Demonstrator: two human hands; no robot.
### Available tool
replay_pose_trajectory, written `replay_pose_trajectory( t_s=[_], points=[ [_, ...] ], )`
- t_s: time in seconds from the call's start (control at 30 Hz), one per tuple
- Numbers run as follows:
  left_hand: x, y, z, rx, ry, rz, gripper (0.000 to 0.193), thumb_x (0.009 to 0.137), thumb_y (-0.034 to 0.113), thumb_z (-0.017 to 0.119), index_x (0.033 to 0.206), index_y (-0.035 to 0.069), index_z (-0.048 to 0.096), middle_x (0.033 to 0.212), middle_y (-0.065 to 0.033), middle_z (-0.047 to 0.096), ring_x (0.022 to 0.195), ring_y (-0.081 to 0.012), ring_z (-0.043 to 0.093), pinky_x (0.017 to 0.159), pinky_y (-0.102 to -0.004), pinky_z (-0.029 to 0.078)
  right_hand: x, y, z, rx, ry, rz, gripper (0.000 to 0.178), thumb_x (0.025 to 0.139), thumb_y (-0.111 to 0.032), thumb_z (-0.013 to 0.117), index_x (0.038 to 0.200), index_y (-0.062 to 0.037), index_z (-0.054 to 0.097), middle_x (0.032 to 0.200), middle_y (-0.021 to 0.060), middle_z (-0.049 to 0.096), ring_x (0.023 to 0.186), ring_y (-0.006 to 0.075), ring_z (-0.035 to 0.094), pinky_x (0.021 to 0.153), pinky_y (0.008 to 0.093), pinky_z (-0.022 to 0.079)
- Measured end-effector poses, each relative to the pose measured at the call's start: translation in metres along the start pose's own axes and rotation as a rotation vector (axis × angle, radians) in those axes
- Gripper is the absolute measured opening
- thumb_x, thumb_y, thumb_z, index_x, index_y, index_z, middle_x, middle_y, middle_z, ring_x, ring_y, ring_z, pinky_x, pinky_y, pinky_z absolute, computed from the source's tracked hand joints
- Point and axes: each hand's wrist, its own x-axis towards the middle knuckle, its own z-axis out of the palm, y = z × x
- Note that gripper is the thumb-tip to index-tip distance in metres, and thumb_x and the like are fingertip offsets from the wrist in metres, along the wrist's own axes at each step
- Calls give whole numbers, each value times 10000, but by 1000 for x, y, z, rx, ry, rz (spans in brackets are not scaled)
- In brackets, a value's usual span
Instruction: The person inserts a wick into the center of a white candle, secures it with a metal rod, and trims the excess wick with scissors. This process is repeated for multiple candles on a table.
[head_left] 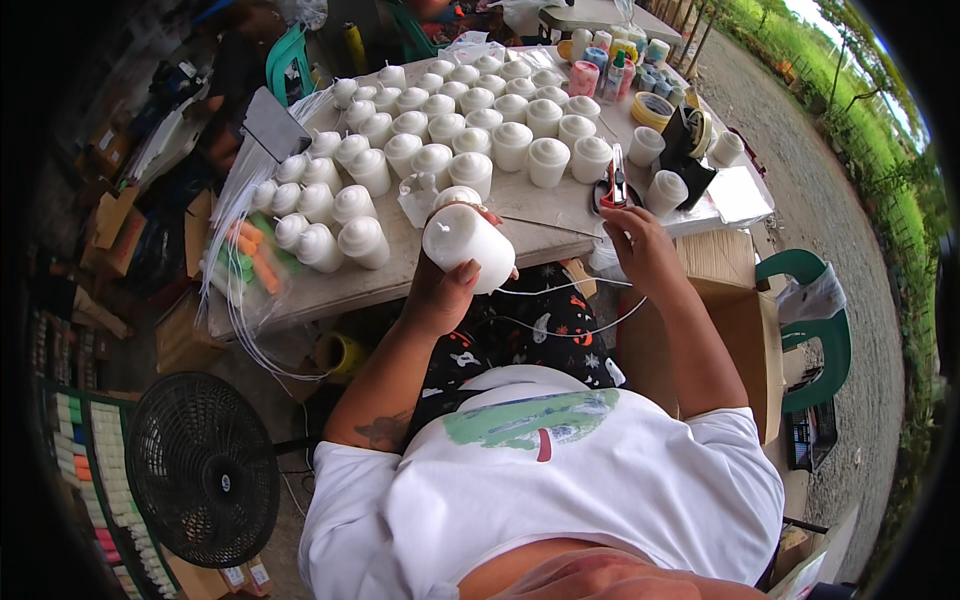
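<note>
My left hand [447, 295] is wrapped round a white candle [480, 248], tilted above the table's near edge. A short wick sticks out of its flat, round end. My right hand [640, 248] is over the table's near right, fingers apart and slightly bent, with fingertips by a red-and-black hand tool [615, 185]. Whether they touch the tool I cannot tell. Past my left hand, many white candles [511, 147] with stepped, domed tops stand upright in rows. A thin metal rod [550, 226] lies between my hands.
Paint bottles [612, 75], tape rolls [652, 110] and a black holder [690, 150] crowd the table's right. A bag of orange and green pieces [255, 255] hangs at its left edge. A black fan [205, 468] stands lower left, a cardboard box [725, 320] and green chair [830, 335] right.
</note>
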Motion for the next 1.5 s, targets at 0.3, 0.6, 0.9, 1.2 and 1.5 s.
replay_pose_trajectory(
  t_s=[0.3, 0.6, 0.9, 1.2, 1.5],
  points=[
    [-10, -20, 2, 477, -103, -72, 1004, 616, 134, 892, 1345, 130, 201, 1271, -141, 413, 1128, -215, 480, 963, -377, 415, 34, 37, 11, -381, -63, 84, 265, 846, -240, 651, 1046, -67, 649, 1012, 171, 616, 940, 349, 609, 837, 434, 484],
    [-5, -17, 0, 555, -129, -219, 638, 680, 114, 844, 1192, 35, 472, 1106, -60, 589, 1004, -134, 577, 892, -307, 474, 87, 56, 15, -514, 7, 226, 303, 855, -98, 587, 1156, -63, 597, 1101, 215, 562, 966, 391, 604, 838, 425, 491],
    [-8, -19, 1, 865, 30, 130, 558, 674, 106, 820, 1137, 32, 519, 993, -75, 629, 908, -158, 623, 806, -325, 511, 73, 46, 20, -596, -365, 399, 284, 775, -183, 600, 919, 57, 650, 899, 242, 679, 796, 328, 686, 722, 415, 543],
    [-3, -25, -4, 1023, 54, 235, 601, 639, 165, 832, 1132, 70, 502, 972, -131, 632, 895, -312, 641, 785, -409, 517, 41, 53, -34, 401, -511, 728, 616, 798, -93, 653, 1324, 92, 393, 812, 130, 655, 620, 213, 649, 512, 305, 499],
    [11, -25, 3, 1128, 43, 306, 568, 642, 141, 827, 1130, 63, 545, 998, -118, 643, 915, -273, 657, 796, -386, 524, -9, -41, -44, 1387, -122, 205, 659, 844, -31, 667, 1407, -2, 328, 1124, 142, 570, 1038, 315, 616, 903, 400, 498]
  ],
)
